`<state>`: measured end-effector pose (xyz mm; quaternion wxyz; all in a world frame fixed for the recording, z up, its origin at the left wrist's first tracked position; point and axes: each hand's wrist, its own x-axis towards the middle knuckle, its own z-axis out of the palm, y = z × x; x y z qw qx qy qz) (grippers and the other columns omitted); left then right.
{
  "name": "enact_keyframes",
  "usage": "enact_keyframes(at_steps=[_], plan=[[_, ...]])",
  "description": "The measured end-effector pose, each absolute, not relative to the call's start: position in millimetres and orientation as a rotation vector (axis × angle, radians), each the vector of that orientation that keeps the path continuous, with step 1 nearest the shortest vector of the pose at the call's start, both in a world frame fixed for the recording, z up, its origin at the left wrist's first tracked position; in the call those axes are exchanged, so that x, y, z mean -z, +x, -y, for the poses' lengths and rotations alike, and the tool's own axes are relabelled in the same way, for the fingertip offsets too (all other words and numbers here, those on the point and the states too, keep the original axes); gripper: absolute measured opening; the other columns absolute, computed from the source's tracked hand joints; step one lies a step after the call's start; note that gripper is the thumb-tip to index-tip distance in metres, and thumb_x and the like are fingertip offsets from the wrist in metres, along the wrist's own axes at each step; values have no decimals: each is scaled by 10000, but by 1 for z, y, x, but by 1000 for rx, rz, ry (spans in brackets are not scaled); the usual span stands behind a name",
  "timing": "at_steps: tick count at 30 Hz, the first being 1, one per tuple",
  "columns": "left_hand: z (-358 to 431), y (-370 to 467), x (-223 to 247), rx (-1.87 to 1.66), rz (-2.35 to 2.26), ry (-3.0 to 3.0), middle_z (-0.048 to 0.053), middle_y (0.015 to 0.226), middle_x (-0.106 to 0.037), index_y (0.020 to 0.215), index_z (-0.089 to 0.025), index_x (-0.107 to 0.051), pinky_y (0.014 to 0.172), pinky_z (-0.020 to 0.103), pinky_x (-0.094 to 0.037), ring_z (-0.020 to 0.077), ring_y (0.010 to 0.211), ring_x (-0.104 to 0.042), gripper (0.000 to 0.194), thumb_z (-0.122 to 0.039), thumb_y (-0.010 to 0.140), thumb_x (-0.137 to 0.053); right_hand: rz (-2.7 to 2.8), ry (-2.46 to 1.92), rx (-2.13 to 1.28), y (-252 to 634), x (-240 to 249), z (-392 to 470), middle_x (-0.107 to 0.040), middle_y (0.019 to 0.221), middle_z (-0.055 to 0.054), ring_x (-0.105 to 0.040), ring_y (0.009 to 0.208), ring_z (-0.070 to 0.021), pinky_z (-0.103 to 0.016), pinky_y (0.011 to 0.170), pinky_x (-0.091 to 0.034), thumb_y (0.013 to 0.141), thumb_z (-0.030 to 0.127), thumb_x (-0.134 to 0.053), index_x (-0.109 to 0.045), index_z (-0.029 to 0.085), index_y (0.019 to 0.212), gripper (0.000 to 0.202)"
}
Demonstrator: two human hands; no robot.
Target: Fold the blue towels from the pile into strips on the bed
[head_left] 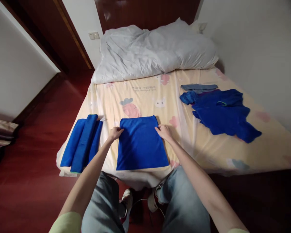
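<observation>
Both hands, left hand (115, 133) and right hand (164, 132), pinch the far corners of a flat blue square cloth (141, 144) on the bed (184, 129).

Pretty clearly a bedroom in someone's home. There's a bed (232, 152) with a pale yellow cartoon-print sheet (147, 97), a crumpled white duvet (157, 48) bunched up at the far end from the fingers, and a dark wooden headboard (145, 13) behind it. Dark red wood floor (34, 161), plain white walls (257, 48), a light switch (94, 35) next to a wooden door frame (72, 35) off to the left
</observation>
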<state>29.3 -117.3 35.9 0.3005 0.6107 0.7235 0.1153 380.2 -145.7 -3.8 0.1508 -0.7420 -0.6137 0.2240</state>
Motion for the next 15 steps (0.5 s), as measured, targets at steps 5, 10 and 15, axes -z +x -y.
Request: enact_keyframes(at_steps=[5, 10, 15], plan=[[64, 40, -26, -392, -2009, 1658, 119, 1154, -784, 1169, -166, -748, 918, 313, -552, 263, 1038, -747, 311, -337, 946, -615, 1796, -2122, -571, 372, -7, 97, -784, 1099, -102, -702, 958, -232, -275, 762, -444, 1050, 360, -488, -724, 217, 1150, 294], [49, 34, -18, -438, -2029, 1683, 132, 1179, -776, 1167, -164, -745, 924, 327, -543, 271, 1053, -740, 297, -306, 969, -576, 1813, -2027, -552, 375, -2, 81, -764, 1170, -145, -691, 1008, -246, -297, 879, -482, 1059, 308, -473, -741, 176, 1130, 307], [47, 29, -15, -534, -2037, 1765, 149, 1105, -787, 1043, -162, -772, 936, 377, -541, 314, 1062, -729, 266, -316, 952, -574, 1709, -2019, -504, 381, 8, 72, -751, 1083, -160, -684, 927, -258, -333, 866, -518, 1020, 302, -528, -765, 169, 955, 280]])
